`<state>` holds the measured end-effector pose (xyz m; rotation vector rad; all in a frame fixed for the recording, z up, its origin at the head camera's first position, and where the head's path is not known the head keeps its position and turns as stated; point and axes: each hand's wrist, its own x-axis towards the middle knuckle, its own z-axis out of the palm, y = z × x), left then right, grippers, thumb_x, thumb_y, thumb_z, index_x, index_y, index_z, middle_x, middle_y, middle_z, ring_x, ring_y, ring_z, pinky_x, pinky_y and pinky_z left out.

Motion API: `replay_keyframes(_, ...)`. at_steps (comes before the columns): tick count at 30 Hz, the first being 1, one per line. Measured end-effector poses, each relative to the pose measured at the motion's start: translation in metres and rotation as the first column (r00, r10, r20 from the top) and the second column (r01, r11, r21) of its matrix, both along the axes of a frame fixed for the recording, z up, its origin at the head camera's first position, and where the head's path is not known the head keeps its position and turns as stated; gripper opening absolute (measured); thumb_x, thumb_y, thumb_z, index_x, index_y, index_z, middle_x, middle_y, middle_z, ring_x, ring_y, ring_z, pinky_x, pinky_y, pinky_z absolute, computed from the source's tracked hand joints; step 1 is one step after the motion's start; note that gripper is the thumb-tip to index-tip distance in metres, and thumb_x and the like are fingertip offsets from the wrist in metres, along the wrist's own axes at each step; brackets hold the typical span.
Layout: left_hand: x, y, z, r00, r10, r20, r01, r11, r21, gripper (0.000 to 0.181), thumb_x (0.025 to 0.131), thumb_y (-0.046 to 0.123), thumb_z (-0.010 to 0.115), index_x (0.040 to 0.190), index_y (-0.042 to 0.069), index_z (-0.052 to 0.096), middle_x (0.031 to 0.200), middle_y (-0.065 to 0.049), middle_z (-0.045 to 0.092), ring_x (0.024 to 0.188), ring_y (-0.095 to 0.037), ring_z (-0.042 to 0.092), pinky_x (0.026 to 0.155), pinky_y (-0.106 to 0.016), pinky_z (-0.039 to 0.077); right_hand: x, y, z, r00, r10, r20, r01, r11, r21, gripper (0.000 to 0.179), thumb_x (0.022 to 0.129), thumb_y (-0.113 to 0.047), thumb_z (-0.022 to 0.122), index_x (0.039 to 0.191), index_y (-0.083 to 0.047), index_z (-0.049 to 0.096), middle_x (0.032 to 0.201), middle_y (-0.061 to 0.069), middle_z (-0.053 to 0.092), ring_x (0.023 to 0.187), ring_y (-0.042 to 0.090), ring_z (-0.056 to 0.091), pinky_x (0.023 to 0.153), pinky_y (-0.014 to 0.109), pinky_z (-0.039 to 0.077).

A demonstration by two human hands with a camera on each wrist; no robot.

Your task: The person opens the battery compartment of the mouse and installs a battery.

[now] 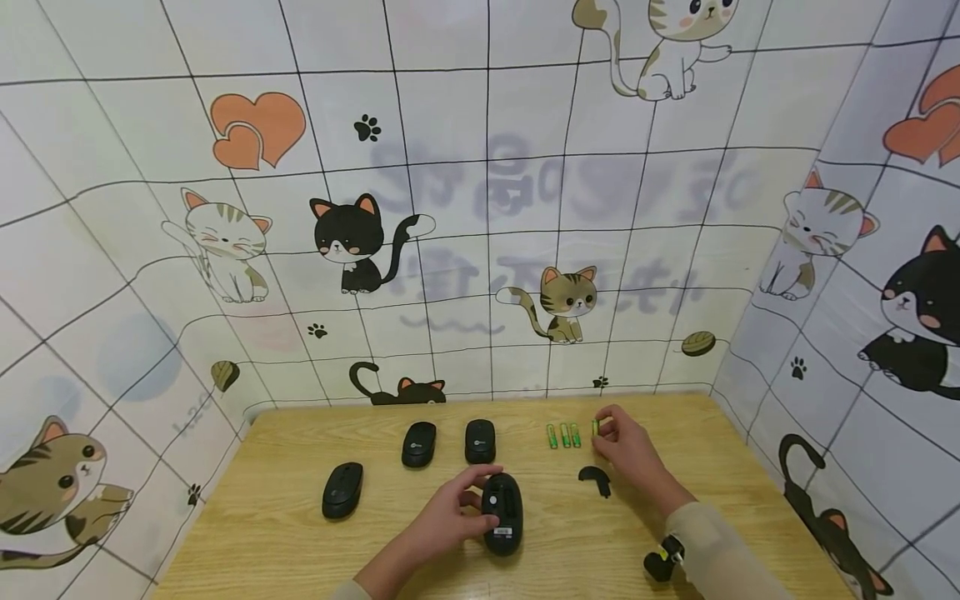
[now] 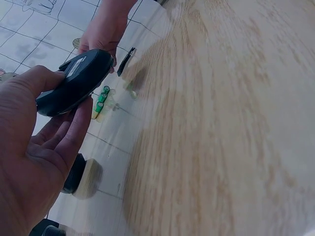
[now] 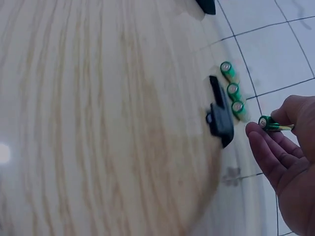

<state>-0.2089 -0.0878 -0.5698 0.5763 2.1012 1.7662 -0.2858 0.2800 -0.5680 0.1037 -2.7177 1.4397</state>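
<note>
The fingers [image 3: 263,147] of the right hand [image 1: 628,454] were loosely curled, with thumb and forefinger pinching one green battery [image 3: 268,123] just above the counter [image 1: 300,542], at the right end of a row of three more green batteries [image 1: 563,435] lying side by side; how firmly it was pinched could not be made out, since the head view showed only a sliver of green at the fingertips. The left hand [image 1: 450,517] curled its fingers [image 2: 69,137] round a black mouse [image 1: 502,512] turned underside up, its open battery bay facing the camera; whether anything sat in that bay could not be told, as the head view was too small and the left wrist view showed only the mouse's edge and label. A black cover piece [image 1: 596,479] lay on the counter between the two hands, near the right hand. Farther off, three other black mice [image 1: 418,444] rested top side up towards the back and left of the counter. The right sleeve [image 1: 720,554] was cut off by the lower edge of the head view.
</note>
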Motion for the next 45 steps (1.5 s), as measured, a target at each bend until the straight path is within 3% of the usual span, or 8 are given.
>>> replay_keyframes(6,0.0,-0.001,0.0,1.0,-0.005,0.0,0.005,1.0,0.003,0.069,0.097,0.003,0.083,0.16,0.018,0.057,0.133,-0.01,0.061,0.104,-0.025,0.071,0.08,-0.03,0.063,0.01,-0.016,0.013,0.999,0.053,-0.001,-0.052,0.986,-0.161,0.029,0.106,0.003,0.068,0.133,0.001,0.057,0.111,0.02,0.067,0.092,0.03,0.076,0.08,0.045,0.068)
replay_keyframes(13,0.0,-0.001,-0.002,1.0,-0.003,-0.003,0.003,1.0,-0.004,0.07,0.097,0.004,0.083,0.16,0.02,0.056,0.134,-0.01,0.06,0.104,-0.025,0.071,0.08,-0.03,0.062,0.018,-0.035,0.02,0.99,0.14,-0.018,-0.14,0.959,-0.246,0.027,0.106,0.003,0.07,0.129,0.001,0.057,0.11,0.022,0.069,0.091,0.031,0.078,0.081,0.051,0.067)
replay_keyframes(19,0.0,-0.002,-0.002,1.0,-0.008,-0.002,0.008,1.0,0.002,0.07,0.097,0.005,0.083,0.16,0.019,0.056,0.135,-0.01,0.06,0.105,-0.025,0.071,0.081,-0.031,0.063,0.024,-0.047,0.026,0.983,0.184,-0.024,-0.184,0.949,-0.256,0.026,0.105,-0.001,0.074,0.127,0.0,0.06,0.109,0.019,0.072,0.094,0.041,0.077,0.08,0.054,0.066)
replay_keyframes(26,0.001,-0.002,-0.001,1.0,-0.011,-0.02,0.011,1.0,-0.001,0.068,0.097,0.006,0.083,0.157,0.028,0.059,0.137,-0.011,0.061,0.104,-0.023,0.072,0.082,-0.031,0.063,0.031,-0.062,0.034,0.964,0.263,-0.038,-0.263,0.921,-0.286,0.023,0.104,-0.003,0.076,0.123,0.001,0.063,0.107,0.023,0.076,0.091,0.029,0.078,0.08,0.043,0.067)
replay_keyframes(31,0.0,-0.002,0.0,1.0,-0.002,-0.024,0.002,1.0,-0.003,0.068,0.097,0.005,0.084,0.156,0.03,0.06,0.136,-0.011,0.061,0.104,-0.023,0.071,0.081,-0.031,0.063,0.037,-0.071,0.043,0.95,0.312,-0.027,-0.302,0.891,-0.338,0.025,0.103,-0.003,0.076,0.124,0.002,0.063,0.106,0.019,0.077,0.092,0.028,0.078,0.083,0.048,0.067)
replay_keyframes(39,0.001,0.0,0.002,1.0,0.003,-0.027,-0.003,1.0,0.002,0.07,0.097,0.001,0.083,0.159,0.022,0.058,0.135,-0.01,0.061,0.103,-0.025,0.071,0.078,-0.03,0.063,0.044,-0.083,0.051,0.943,0.333,-0.012,-0.315,0.88,-0.355,0.023,0.102,-0.003,0.078,0.12,0.002,0.065,0.106,0.018,0.072,0.09,0.035,0.079,0.082,0.053,0.067)
replay_keyframes(45,0.0,0.0,0.002,0.999,0.002,-0.035,-0.002,1.0,-0.02,0.069,0.097,0.003,0.083,0.158,0.023,0.058,0.135,-0.009,0.061,0.105,-0.024,0.072,0.079,-0.031,0.063,0.052,-0.091,0.057,0.934,0.356,-0.003,-0.337,0.88,-0.336,0.02,0.102,-0.004,0.079,0.117,0.002,0.066,0.103,0.018,0.075,0.087,0.028,0.078,0.082,0.055,0.067)
